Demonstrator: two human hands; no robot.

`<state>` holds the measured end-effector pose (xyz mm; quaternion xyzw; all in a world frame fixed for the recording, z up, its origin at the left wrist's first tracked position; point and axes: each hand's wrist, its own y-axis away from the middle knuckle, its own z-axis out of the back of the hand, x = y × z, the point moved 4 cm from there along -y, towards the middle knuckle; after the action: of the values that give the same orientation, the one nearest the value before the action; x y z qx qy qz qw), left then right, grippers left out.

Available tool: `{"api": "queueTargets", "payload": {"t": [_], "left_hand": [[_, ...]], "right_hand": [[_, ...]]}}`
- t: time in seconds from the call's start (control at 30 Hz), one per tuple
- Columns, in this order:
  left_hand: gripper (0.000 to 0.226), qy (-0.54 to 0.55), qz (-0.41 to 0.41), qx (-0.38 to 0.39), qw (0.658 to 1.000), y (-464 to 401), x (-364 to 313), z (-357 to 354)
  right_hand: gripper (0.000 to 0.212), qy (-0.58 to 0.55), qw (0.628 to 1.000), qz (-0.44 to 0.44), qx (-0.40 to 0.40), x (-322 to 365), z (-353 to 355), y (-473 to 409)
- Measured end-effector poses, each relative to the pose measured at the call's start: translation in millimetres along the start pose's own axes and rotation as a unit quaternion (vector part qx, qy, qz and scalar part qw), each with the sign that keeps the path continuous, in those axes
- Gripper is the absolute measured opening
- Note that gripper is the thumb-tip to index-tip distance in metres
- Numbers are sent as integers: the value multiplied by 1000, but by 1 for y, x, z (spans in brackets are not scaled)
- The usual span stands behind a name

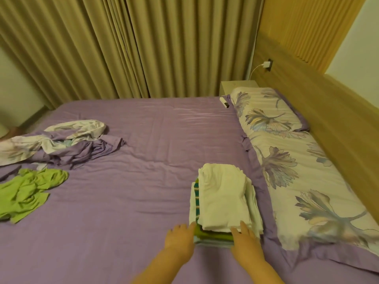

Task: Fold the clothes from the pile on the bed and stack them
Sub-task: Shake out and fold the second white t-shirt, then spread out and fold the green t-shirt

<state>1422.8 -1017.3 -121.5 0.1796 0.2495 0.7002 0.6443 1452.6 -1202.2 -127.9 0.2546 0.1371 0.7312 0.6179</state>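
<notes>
The folded stack (223,203) is sat on the bed (143,181) by the pillows; it's best squared up gently with both flat, unclenched hands, left hand (180,235) and right hand (247,236), so nothing gets toppled.

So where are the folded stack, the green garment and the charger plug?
Folded stack (222,201): head view, on the white top piece.
Green garment (28,191): head view, middle of the crumpled cloth.
Charger plug (266,64): head view, white body at the wall socket.
</notes>
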Motion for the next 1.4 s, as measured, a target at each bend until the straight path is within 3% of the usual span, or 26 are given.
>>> {"api": "queueTargets", "payload": {"t": [0.2,0.43,0.7,1.03,1.2,1.4], "left_hand": [[63,-13,29,-36,999,106,30,8],[57,13,94,-86,992,231,120,4],[46,35,157,-128,979,390,270,-56],[46,88,260,-115,955,597,479,-186],[46,93,294,-120,944,632,555,-209],[46,109,271,-87,952,601,614,-213]], "right_hand": [[56,61,994,83,-41,67,12,72],[49,129,973,178,-70,192,-1,159],[56,156,949,267,-68,367,-87,280],[52,168,916,362,-41,575,-208,422],[49,190,897,399,-31,654,-232,445],[48,186,910,371,-12,709,-243,398]]}}
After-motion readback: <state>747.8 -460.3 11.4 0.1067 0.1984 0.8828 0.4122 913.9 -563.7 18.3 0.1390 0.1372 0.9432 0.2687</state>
